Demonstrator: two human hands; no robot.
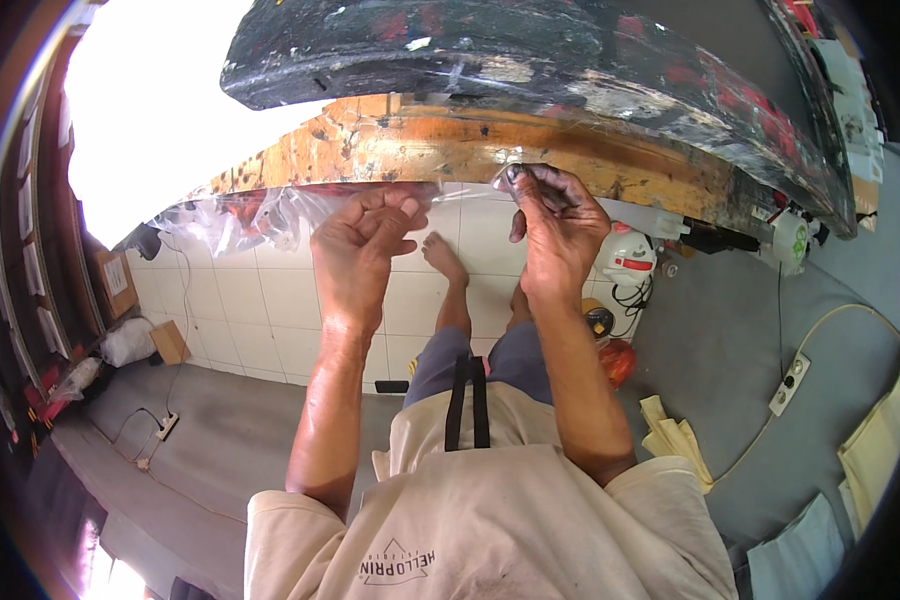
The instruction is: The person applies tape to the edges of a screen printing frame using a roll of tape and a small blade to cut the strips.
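My left hand (363,240) is closed, thumb against curled fingers, just below the wooden edge (370,140) of the worktable. What it pinches, if anything, is too faint to name. My right hand (562,225), its fingertips darkly stained, pinches a piece of clear plastic film (502,178) at the same edge. A faint, shiny stretch of film runs from there toward my left hand. Left of my hands, crumpled clear plastic bags (240,225) hang under the edge.
A paint-stained dark board (530,60) overhangs the table. Below right are a white and red appliance (628,255), a tape roll (598,318) and an orange bag (617,362). A power strip (788,385) with cable lies on the grey surface. Shelves (35,250) stand at left.
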